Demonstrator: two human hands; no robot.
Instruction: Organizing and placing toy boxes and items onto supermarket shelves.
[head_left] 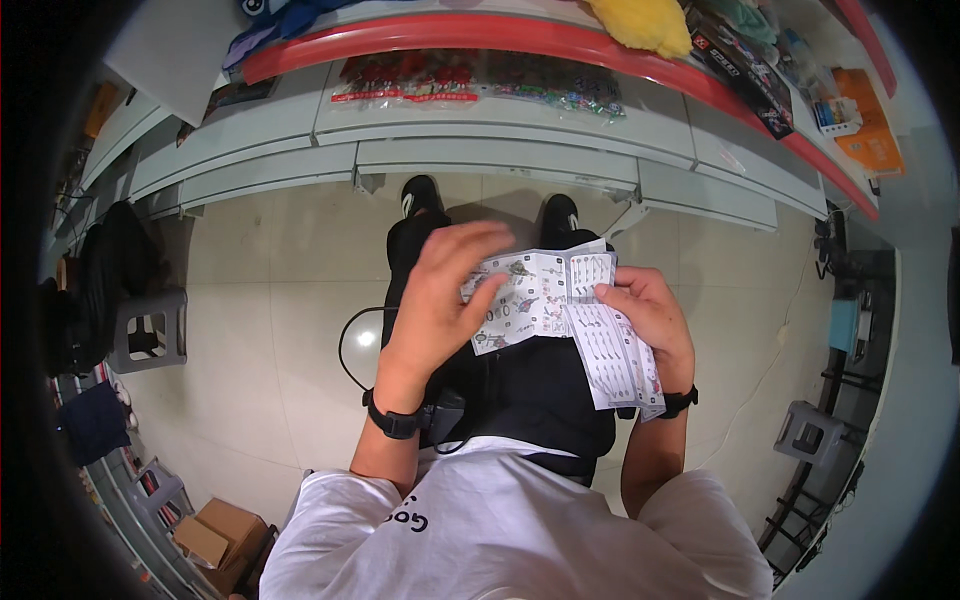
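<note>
My right hand pinches folded paper instruction sheets above my lap, its thumb pressed on top. One sheet spreads out to the left and shows small coloured figure drawings in panels. A second folded sheet, printed with rows of line diagrams, hangs down toward my right wrist. Over the left edge of the spread sheet hovers my left hand, thumb apart from the fingers and nothing visible between them. Its fingertips are smeared by motion, and I cannot tell if they touch the paper.
Ahead stands a grey shelf with a red front edge. Clear bags of small coloured pieces lie below that edge. A dark box and a yellow plush thing are above. Grey stools and cardboard boxes stand around the tiled floor.
</note>
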